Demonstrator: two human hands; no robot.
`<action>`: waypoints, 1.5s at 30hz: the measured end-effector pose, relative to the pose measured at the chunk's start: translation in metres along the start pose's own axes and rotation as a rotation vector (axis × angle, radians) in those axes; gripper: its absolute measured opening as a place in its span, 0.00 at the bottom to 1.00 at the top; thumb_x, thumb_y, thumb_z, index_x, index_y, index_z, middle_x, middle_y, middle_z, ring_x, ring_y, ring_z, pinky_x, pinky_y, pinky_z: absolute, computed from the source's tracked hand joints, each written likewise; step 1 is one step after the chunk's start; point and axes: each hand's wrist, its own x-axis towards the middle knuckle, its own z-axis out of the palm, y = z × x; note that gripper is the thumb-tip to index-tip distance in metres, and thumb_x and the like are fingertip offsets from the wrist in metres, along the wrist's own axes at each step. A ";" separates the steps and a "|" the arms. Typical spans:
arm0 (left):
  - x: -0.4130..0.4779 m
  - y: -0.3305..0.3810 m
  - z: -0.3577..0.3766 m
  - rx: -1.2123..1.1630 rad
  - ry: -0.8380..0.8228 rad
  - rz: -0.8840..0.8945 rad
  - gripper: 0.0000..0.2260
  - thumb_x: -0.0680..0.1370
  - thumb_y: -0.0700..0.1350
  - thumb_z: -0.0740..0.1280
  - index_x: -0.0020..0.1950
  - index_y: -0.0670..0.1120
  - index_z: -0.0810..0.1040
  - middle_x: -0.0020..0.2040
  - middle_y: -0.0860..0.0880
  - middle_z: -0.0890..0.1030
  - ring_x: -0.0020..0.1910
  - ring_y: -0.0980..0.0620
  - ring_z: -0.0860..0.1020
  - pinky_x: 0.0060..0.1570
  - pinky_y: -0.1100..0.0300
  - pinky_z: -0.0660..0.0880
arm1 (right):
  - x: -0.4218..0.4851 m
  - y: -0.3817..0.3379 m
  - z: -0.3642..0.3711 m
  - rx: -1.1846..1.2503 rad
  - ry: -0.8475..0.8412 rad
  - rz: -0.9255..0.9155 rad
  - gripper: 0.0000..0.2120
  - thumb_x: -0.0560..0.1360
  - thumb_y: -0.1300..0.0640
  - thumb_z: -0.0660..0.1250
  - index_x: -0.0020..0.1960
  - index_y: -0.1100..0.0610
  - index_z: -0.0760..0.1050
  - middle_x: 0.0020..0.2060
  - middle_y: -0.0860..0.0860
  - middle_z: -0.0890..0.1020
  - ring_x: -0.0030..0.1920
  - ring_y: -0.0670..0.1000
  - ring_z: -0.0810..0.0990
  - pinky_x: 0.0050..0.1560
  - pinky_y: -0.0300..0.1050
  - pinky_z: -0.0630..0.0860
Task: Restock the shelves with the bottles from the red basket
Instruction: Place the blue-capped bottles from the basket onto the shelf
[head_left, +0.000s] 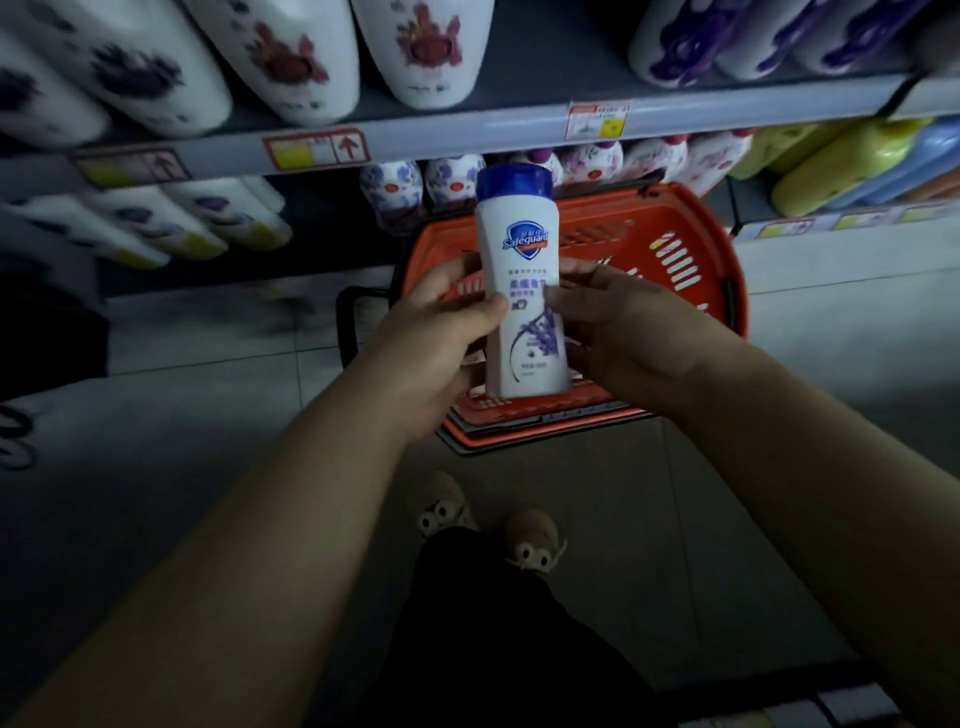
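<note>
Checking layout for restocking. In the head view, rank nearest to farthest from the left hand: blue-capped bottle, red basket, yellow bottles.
1. Blue-capped bottle: in the left hand's grip.
2. Red basket: on the floor just beyond.
3. Yellow bottles: far right, lower shelf.

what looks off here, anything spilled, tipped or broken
Nothing stands out. The white bottle is upright with its blue cap on, held by the left hand and right hand above the red basket. No spill shows on the floor, and the shelf bottles stand in rows. The edges are blurred.
</note>
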 end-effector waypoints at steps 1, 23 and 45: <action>-0.016 0.008 0.004 0.006 -0.002 0.016 0.18 0.77 0.35 0.64 0.64 0.51 0.74 0.48 0.50 0.84 0.46 0.51 0.83 0.45 0.52 0.79 | -0.016 -0.008 0.007 -0.007 -0.006 -0.002 0.15 0.76 0.66 0.61 0.62 0.60 0.74 0.49 0.54 0.83 0.46 0.50 0.82 0.51 0.47 0.79; -0.315 0.171 0.073 0.087 0.040 0.518 0.17 0.77 0.39 0.65 0.65 0.51 0.74 0.52 0.49 0.83 0.49 0.50 0.84 0.41 0.54 0.80 | -0.295 -0.146 0.160 -0.188 -0.201 -0.356 0.17 0.76 0.64 0.63 0.65 0.63 0.71 0.56 0.59 0.82 0.51 0.53 0.83 0.50 0.45 0.81; -0.421 0.374 -0.025 0.224 -0.115 0.958 0.15 0.78 0.36 0.64 0.62 0.49 0.73 0.54 0.48 0.83 0.51 0.51 0.83 0.45 0.52 0.82 | -0.334 -0.227 0.381 -0.382 -0.169 -0.919 0.18 0.75 0.62 0.67 0.65 0.57 0.71 0.50 0.57 0.84 0.49 0.52 0.85 0.50 0.46 0.81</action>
